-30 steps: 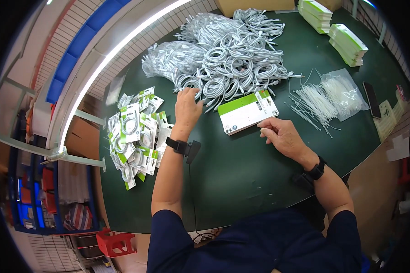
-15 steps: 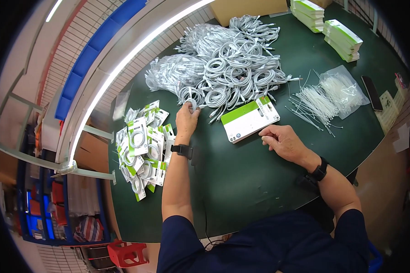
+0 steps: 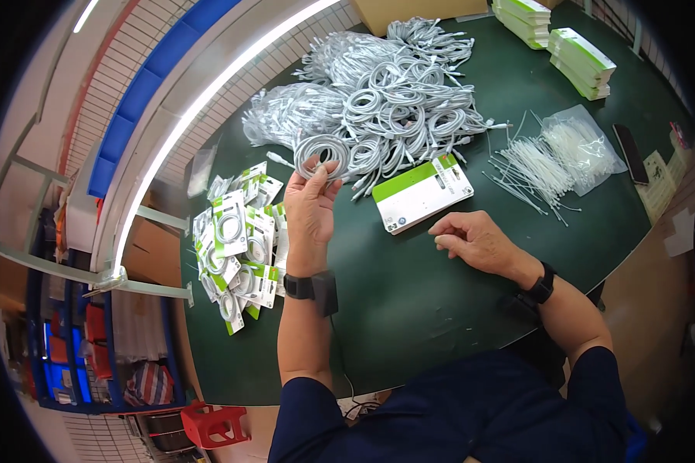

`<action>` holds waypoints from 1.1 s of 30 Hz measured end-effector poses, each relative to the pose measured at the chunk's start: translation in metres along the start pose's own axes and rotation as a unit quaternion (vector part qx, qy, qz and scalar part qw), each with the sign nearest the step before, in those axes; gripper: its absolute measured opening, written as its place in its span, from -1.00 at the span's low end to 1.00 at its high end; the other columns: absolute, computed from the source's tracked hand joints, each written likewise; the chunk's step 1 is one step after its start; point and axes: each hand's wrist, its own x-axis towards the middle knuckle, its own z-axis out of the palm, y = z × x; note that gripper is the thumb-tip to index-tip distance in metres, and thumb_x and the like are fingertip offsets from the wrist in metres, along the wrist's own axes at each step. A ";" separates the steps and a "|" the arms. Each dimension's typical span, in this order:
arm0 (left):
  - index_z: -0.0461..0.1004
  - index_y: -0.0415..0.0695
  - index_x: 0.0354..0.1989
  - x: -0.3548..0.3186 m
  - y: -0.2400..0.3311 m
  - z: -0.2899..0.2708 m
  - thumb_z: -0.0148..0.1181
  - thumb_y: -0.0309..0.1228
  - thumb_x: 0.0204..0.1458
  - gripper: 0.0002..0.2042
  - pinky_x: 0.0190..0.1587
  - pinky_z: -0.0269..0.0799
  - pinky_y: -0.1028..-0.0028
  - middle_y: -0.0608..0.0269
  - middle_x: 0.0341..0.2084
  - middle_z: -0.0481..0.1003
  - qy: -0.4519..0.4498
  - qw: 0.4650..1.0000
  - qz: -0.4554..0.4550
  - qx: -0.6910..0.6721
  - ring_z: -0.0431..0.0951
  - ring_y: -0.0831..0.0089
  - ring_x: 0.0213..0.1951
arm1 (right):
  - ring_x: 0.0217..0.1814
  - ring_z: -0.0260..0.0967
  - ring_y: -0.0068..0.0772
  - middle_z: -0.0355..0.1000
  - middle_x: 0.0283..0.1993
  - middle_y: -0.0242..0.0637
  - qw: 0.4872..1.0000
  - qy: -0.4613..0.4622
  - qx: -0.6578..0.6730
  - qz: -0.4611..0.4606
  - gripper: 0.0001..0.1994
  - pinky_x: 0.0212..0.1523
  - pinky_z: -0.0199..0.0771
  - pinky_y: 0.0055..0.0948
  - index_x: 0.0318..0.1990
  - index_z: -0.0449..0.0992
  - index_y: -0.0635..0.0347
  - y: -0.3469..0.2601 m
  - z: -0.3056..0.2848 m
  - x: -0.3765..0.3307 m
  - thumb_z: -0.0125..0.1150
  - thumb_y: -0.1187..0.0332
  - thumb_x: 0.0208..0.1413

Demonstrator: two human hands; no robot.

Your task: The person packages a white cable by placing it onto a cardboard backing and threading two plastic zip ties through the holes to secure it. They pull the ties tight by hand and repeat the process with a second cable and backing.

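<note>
My left hand [image 3: 310, 216] pinches a coiled white-grey cable [image 3: 321, 143] between thumb and fingers. That coil is raised in front of a big heap of similar coiled cables [image 3: 409, 112]; one plug end sticks out to its left. My right hand [image 3: 479, 239] hovers over the green table, its fingers curled and nothing visible in them. Just beyond its fingertips lies a stack of white and green cards [image 3: 425, 202]. Left of my left forearm is a loose pile of carded cables [image 3: 243, 247], each coil fixed on a green and white card.
White cable ties [image 3: 537, 170] lie loose beside a clear plastic bag [image 3: 583, 143] of more ties. A dark phone [image 3: 630, 154] rests near the right edge. Stacks of cards [image 3: 581, 65] stand at the back right, near a cardboard box [image 3: 417, 11]. A lamp bar [image 3: 201, 116] arches at left.
My left hand has lifted a cable coil from the heap's near edge and drawn it up and slightly left. My right hand has barely moved, staying beside the card stack.
</note>
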 end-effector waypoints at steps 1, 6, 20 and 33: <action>0.51 -0.21 -0.09 -0.010 -0.011 0.012 0.24 -0.44 0.21 -0.83 -0.21 0.58 0.45 0.16 -0.23 0.63 -0.024 0.999 -0.022 -0.034 0.64 0.40 -0.21 | -0.41 0.47 -0.61 0.57 -0.32 -0.32 1.000 -0.016 0.016 0.005 -0.81 -0.36 0.51 -0.58 -0.05 0.57 0.34 0.003 -0.001 -0.003 0.18 0.48 0.24; 0.47 -0.21 -0.09 -0.056 -0.038 0.063 0.21 -0.42 0.24 -0.84 -0.08 0.60 0.41 0.07 -0.13 0.60 -0.108 0.979 -0.098 -0.144 0.63 0.36 -0.08 | -0.17 0.50 -0.56 0.54 -0.05 -0.26 0.990 -0.107 0.075 0.060 -0.59 -0.26 0.52 -0.55 0.27 0.39 0.30 -0.005 0.009 0.000 0.09 0.33 0.32; 0.37 -0.26 0.09 -0.085 -0.081 0.087 0.06 -0.27 0.35 -0.68 -0.05 0.52 0.40 0.14 -0.23 0.58 -0.110 0.974 -0.154 -0.126 0.57 0.44 -0.12 | -0.16 0.36 -0.63 0.53 -0.11 -0.38 0.983 0.132 0.122 -0.047 -0.56 -0.28 0.37 -0.58 0.18 0.50 0.31 0.024 -0.002 0.020 -0.01 0.12 0.42; 0.40 -0.25 0.09 -0.092 -0.115 0.061 0.07 -0.23 0.35 -0.67 -0.10 0.40 0.49 0.40 -0.43 0.48 -0.073 0.966 -0.202 -0.148 0.46 0.59 -0.30 | -0.55 0.13 -0.77 0.37 -0.36 -0.48 0.954 0.088 0.286 -0.019 -0.61 -0.57 0.12 -0.69 0.17 0.45 0.32 0.032 0.018 0.024 -0.05 0.18 0.46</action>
